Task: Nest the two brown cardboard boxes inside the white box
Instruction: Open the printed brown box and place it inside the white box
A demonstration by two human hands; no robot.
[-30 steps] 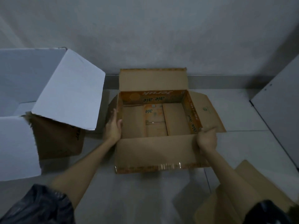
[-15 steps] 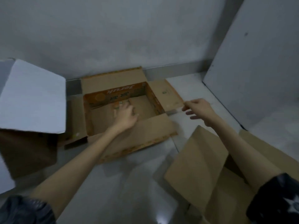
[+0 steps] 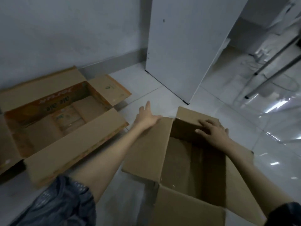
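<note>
A plain brown cardboard box (image 3: 146,149) stands open on the floor at lower right, its flaps spread outward. My left hand (image 3: 147,117) rests with spread fingers at the far end of its left flap, gripping nothing. My right hand (image 3: 213,130) lies on the box's far flap with fingers curled over the edge. A second brown box with orange printed walls (image 3: 68,147) sits open at left, empty, untouched. The white box is out of view.
A white panel (image 3: 184,46) stands upright on the tiled floor behind the plain box. Black metal legs (image 3: 273,62) and cables show at far right. A grey wall with a skirting strip runs behind the printed box.
The view swung right, losing the white box. Both hands left the printed box and moved right onto the plain box's flaps.
</note>
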